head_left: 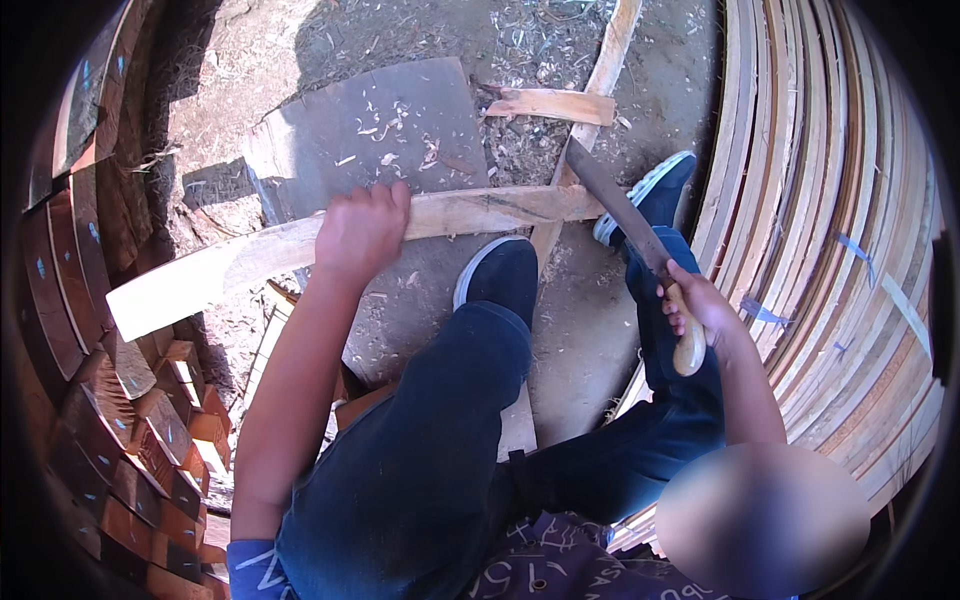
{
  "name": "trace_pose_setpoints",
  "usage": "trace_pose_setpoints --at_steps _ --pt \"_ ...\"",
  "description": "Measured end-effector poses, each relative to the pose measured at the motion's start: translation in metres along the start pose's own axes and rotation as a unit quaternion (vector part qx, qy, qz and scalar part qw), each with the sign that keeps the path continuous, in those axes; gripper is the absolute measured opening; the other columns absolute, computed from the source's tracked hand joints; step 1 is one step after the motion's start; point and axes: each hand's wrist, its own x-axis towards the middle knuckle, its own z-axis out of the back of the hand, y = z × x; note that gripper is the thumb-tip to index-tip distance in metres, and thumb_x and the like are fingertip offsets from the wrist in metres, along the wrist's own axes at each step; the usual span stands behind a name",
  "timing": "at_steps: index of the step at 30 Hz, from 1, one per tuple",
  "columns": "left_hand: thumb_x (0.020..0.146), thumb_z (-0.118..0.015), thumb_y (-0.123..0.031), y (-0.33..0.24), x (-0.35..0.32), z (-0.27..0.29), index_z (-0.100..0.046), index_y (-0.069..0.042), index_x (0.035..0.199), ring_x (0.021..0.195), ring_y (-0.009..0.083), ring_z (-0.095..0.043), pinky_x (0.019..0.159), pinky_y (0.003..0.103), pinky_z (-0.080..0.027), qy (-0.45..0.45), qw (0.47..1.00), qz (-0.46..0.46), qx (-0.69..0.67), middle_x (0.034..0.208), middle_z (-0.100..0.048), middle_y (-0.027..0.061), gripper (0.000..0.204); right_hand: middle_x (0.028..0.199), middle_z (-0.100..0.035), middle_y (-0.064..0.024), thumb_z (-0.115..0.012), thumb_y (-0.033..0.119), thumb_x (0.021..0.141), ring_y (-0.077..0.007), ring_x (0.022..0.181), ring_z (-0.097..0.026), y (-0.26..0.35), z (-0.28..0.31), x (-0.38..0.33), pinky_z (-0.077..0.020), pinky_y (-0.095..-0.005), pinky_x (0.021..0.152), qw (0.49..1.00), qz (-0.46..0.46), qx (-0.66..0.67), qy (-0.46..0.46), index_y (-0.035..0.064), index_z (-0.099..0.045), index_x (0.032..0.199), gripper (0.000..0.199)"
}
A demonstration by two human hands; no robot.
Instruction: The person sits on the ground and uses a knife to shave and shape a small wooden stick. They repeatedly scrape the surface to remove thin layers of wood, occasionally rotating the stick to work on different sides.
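Dark trousers (430,470) fill the near view, the person sitting with both legs stretched forward. Left hand (362,232) has its fingers closed around a long pale plank (300,245), which lies across the shoe (500,275) and over a grey slab (370,130) on the ground. Right hand (697,310) grips tight the wooden handle of a big knife (625,215); its blade tip meets the plank's far end, I think, though the view bends there. A glancing stroke could send the blade towards the shoe or the other foot (650,190), both very close. Shavings cover the dirt ground (560,60). Stacked reddish blocks (130,420) stand left, curved wooden strips (830,200) right.
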Motion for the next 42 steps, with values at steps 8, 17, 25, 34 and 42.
trace_pose_setpoints --at_steps 8,17,25,34,42 --pt "0.073 -0.068 -0.014 0.0 0.002 -0.002 -0.051 -0.009 0.092 0.071 0.0232 -0.067 0.063 0.037 -0.054 -0.013 1.0 -0.012 0.001 0.077 -0.063 0.0062 0.026 0.058 -0.045 -0.0003 -0.046 0.048 0.102 -0.0136 0.042 -0.044 -0.005 -0.044 0.024 -0.0422 -0.0295 0.041 0.973 0.152 0.154 -0.08 0.007 -0.05 0.091 0.043" --pt "0.078 -0.063 -0.014 0.018 0.021 0.008 -0.051 -0.011 0.084 0.066 0.0194 -0.066 0.056 0.034 -0.053 -0.111 0.991 -0.047 0.057 0.072 -0.061 0.003 0.014 0.06 -0.045 0.0004 -0.044 0.05 0.102 -0.0094 0.043 -0.043 0.025 0.015 -0.001 -0.041 -0.0249 0.041 0.961 0.207 0.175 -0.052 0.007 -0.05 0.093 0.044" --pt "0.079 -0.062 -0.015 0.018 0.026 0.007 -0.05 -0.012 0.084 0.065 0.0188 -0.066 0.056 0.033 -0.053 -0.12 0.988 -0.047 0.08 0.072 -0.06 0.0022 0.013 0.059 -0.048 -0.0007 -0.046 0.048 0.102 -0.0134 0.044 -0.047 -0.011 -0.02 0.009 -0.0429 -0.0298 0.042 0.999 0.027 0.025 0.036 0.0062 -0.053 0.087 0.045" --pt "0.073 -0.069 -0.017 0.016 0.022 0.01 -0.051 -0.011 0.087 0.068 0.0197 -0.066 0.058 0.034 -0.053 -0.099 0.992 -0.043 0.067 0.074 -0.059 0.0031 0.024 0.059 -0.045 -0.0017 -0.044 0.045 0.103 -0.0161 0.045 -0.046 -0.005 -0.045 0.024 -0.0427 -0.0311 0.043 0.984 0.13 0.103 -0.069 0.007 -0.048 0.087 0.041" --pt "0.075 -0.068 -0.019 0.016 0.014 0.008 -0.051 -0.012 0.085 0.067 0.0189 -0.066 0.057 0.034 -0.053 -0.101 0.992 -0.041 0.071 0.072 -0.059 0.002 0.021 0.06 -0.045 0.0024 -0.045 0.05 0.102 -0.008 0.042 -0.042 0.025 0.011 -0.006 -0.0383 -0.0237 0.038 0.984 0.131 0.112 -0.035 0.0071 -0.052 0.091 0.044"
